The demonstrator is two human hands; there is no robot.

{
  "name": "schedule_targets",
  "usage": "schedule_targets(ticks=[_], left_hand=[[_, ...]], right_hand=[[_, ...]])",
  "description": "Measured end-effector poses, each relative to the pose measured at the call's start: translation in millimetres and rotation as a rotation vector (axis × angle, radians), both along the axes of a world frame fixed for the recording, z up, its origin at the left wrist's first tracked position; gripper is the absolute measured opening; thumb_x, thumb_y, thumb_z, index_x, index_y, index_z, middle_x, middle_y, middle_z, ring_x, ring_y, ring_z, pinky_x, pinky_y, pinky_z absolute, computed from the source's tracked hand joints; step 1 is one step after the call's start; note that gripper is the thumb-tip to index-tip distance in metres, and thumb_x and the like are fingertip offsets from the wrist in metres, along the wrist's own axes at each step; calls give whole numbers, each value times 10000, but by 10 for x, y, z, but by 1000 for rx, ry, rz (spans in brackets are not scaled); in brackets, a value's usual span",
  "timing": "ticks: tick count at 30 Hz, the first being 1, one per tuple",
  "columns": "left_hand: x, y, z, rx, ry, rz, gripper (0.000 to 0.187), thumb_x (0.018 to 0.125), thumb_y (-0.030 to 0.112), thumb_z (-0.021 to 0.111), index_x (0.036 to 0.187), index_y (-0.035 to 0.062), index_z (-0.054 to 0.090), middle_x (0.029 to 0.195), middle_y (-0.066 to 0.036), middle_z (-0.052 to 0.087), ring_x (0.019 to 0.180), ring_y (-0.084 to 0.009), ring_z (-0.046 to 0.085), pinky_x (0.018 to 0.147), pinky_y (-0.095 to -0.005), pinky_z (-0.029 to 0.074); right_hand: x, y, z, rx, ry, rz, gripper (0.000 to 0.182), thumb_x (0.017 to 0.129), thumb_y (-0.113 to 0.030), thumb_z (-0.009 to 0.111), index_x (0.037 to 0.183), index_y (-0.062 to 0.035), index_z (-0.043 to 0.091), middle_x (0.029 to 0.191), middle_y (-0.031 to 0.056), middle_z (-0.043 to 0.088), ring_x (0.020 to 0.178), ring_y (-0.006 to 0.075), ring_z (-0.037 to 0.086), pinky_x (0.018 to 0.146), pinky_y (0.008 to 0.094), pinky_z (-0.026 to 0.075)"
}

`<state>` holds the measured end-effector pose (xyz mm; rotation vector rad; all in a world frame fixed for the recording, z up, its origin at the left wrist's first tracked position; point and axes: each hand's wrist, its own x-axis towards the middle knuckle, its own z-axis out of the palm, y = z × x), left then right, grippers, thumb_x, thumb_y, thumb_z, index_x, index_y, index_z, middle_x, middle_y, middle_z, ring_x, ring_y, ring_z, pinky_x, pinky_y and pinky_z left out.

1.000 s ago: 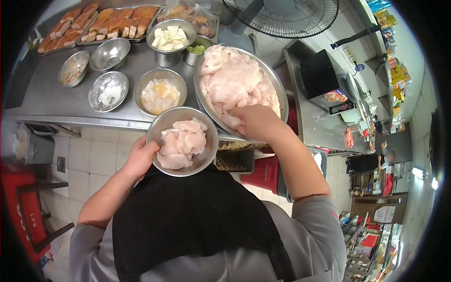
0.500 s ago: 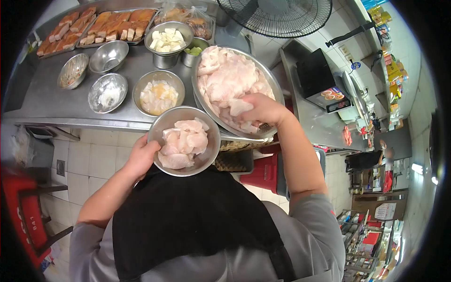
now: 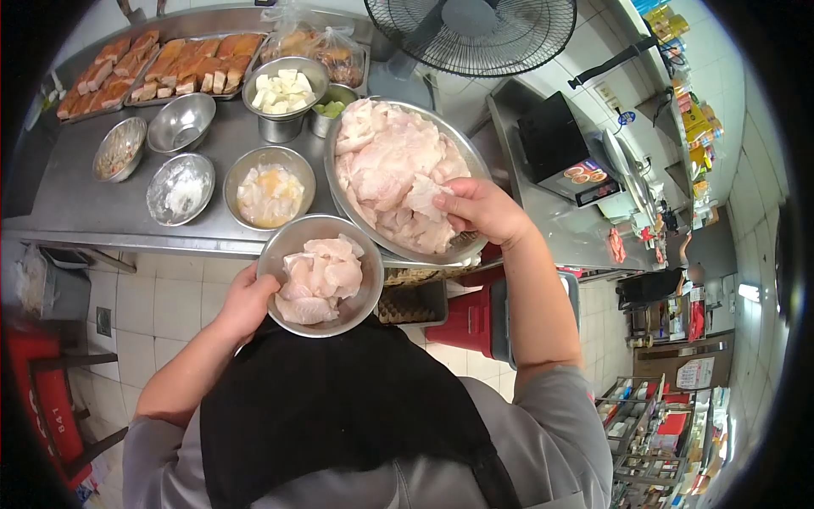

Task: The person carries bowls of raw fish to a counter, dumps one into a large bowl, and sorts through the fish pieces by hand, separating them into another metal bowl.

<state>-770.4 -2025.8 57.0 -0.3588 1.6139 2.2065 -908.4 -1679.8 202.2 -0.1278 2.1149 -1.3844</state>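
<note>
Meat [image 3: 424, 195] in right fingers [image 3: 449, 204]; red panel [image 3: 55, 397]: "841".

Steel worktop [image 3: 76, 182]
Pork-belly trays [image 3: 170, 100] at the back-left corner; metal bowls [image 3: 181, 127] nearer the front edge; basin [image 3: 469, 151], right end.

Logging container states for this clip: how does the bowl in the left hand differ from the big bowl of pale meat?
The held bowl is clearly smaller than the big bowl.
The left hand supports the held bowl, while the big bowl sits at the counter.
The held bowl shows bare wall around its meat; the big bowl is heaped.
Both look like metal and contain pale meat.
</note>
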Motion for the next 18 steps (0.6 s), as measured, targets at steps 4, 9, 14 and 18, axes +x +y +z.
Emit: schedule_targets(ticks=[4, 9, 14, 18], left_hand=[[-6, 51, 85, 7, 1, 11, 415, 814, 77, 467, 1198, -53, 558, 1072, -113, 631, 951, -177, 586, 847, -299, 468], [25, 2, 1, -4, 9, -10, 413, 810, 75, 468, 1193, -52, 555, 1070, -115, 632, 944, -175, 587, 846, -298, 470], [27, 29, 53, -1, 3, -2, 404, 809, 71, 474, 1182, -52, 567, 1069, -117, 635, 955, -177, 589, 852, -297, 469], [38, 54, 81, -6, 3, 44, 424, 808, 70, 476, 1205, -51, 561, 1070, -118, 635, 964, -182, 591, 859, -297, 471]], right_hand=[[0, 30, 25, 20, 59, -2, 169, 906, -191, 689, 962, -31, 684, 664, -10, 592, 545, 65, 476, 512, 229, 380], [91, -19, 126, 643, 932, 110, 243, 871, -107, 654, 1094, -12, 677, 919, 142, 710, 824, 209, 667, 761, 327, 529], [317, -419, 196, 580, 326, 319, 244, 916, -160, 588, 1122, -70, 683, 1015, 154, 701, 907, 260, 674, 803, 354, 521], [309, -450, -239, 755, 818, 501, 385, 873, -153, 615, 1255, -119, 579, 1057, 125, 660, 931, 342, 638, 789, 423, 520]])
